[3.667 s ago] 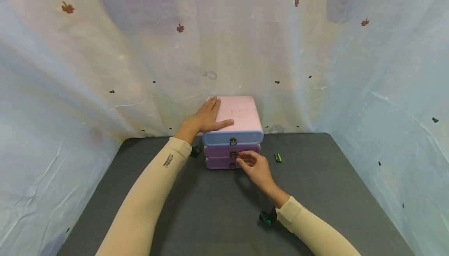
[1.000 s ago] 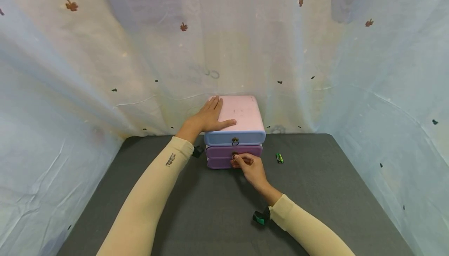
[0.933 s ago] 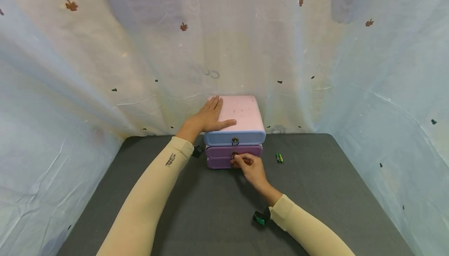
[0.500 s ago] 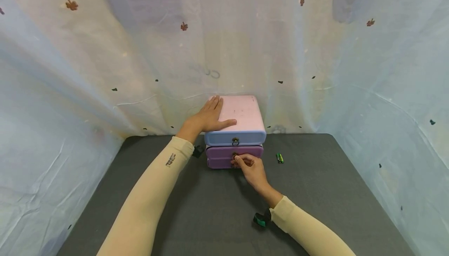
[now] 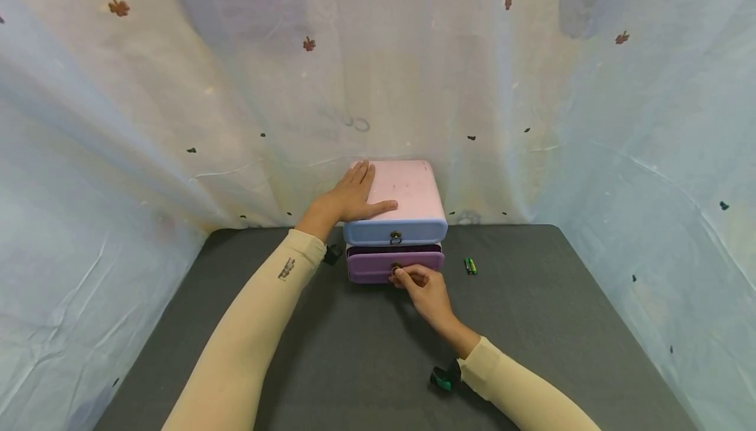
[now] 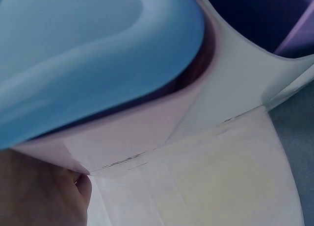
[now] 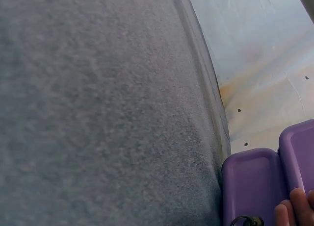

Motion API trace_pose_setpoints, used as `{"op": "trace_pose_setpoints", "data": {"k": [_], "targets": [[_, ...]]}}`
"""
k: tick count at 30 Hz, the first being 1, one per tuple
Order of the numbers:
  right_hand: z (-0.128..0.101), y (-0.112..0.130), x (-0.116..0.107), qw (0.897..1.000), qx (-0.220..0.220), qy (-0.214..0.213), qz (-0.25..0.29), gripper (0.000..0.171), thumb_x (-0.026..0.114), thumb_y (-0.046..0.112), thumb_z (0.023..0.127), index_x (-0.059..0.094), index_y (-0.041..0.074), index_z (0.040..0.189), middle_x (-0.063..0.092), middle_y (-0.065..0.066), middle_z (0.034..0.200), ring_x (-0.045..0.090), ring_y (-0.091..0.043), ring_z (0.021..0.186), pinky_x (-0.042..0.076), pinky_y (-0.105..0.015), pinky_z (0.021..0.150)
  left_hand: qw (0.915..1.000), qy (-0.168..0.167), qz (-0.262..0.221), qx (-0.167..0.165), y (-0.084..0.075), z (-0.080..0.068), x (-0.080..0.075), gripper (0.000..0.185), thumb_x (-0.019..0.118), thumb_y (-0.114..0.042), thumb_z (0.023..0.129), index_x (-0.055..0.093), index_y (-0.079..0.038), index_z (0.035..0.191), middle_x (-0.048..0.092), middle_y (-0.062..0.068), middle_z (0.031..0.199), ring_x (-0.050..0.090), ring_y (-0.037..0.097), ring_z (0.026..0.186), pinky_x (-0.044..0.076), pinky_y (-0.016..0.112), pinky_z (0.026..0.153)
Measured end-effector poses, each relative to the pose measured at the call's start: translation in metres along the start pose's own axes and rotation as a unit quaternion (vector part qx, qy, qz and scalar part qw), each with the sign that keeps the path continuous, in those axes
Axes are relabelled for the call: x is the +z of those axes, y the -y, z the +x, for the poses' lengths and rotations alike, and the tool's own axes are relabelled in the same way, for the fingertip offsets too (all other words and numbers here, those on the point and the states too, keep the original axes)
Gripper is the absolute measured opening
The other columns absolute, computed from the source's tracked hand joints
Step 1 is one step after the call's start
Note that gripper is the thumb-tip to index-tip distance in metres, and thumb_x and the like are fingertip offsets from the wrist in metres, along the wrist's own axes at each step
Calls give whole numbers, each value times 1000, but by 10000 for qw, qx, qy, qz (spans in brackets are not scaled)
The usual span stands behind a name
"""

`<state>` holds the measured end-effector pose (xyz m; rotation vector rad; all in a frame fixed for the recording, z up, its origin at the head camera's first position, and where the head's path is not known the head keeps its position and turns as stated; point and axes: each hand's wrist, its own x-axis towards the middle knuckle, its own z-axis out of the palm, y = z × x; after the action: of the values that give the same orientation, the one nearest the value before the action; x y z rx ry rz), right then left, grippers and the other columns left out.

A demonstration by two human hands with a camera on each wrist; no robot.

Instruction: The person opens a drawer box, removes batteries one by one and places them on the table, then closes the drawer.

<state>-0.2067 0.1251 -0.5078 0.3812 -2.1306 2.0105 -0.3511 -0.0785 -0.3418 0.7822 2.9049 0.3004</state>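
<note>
A small three-drawer cabinet (image 5: 407, 188) with a pink top stands at the table's back edge. My left hand (image 5: 345, 200) rests flat on its top with the thumb spread to the right. The upper drawer has a blue front (image 5: 366, 233) and a hanging ring. Below it the purple middle drawer (image 5: 369, 267) stands slightly pulled out, a dark gap showing over its front. My right hand (image 5: 428, 293) pinches the ring pull (image 5: 396, 267) of this drawer between thumb and fingers. In the right wrist view the bottom purple drawer (image 7: 252, 187) shows its own ring; the head view mostly hides it.
Two small green batteries (image 5: 470, 266) lie on the dark grey table (image 5: 354, 365) to the right of the cabinet. A pale patterned curtain (image 5: 266, 90) hangs close behind the cabinet and along both sides.
My right hand has taken hold of the middle drawer's ring and drawn it a little toward me, opening a gap above the drawer front. My left hand has stayed on top.
</note>
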Motion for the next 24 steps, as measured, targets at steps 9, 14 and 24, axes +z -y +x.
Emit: {"op": "trace_pose_setpoints", "data": {"k": [9,14,24], "targets": [[-8,4,-4,9996,-105,145,-232,15,72,8,104,81,-5,104,81,-20,100,77,-48,93,66,-32,81,10000,24,-25,-13,1,5,1,118,46,-80,99,-10,-4,170,-16,17,178,-17,30,165,-7,42,134],[-12,5,-6,9992,-111,232,-302,15,73,9,103,81,-4,103,81,-20,98,79,-44,91,66,-32,81,10000,22,-20,22,0,5,1,117,47,-78,101,-10,-2,170,-16,18,178,-16,31,165,-7,41,134],[-20,9,-8,9988,-34,392,-276,15,72,8,104,80,-4,106,81,-19,99,79,-40,93,66,-33,83,10000,-1,-14,18,-1,3,-1,115,46,-76,102,-9,-2,170,-15,19,178,-15,32,165,-7,41,134]]}}
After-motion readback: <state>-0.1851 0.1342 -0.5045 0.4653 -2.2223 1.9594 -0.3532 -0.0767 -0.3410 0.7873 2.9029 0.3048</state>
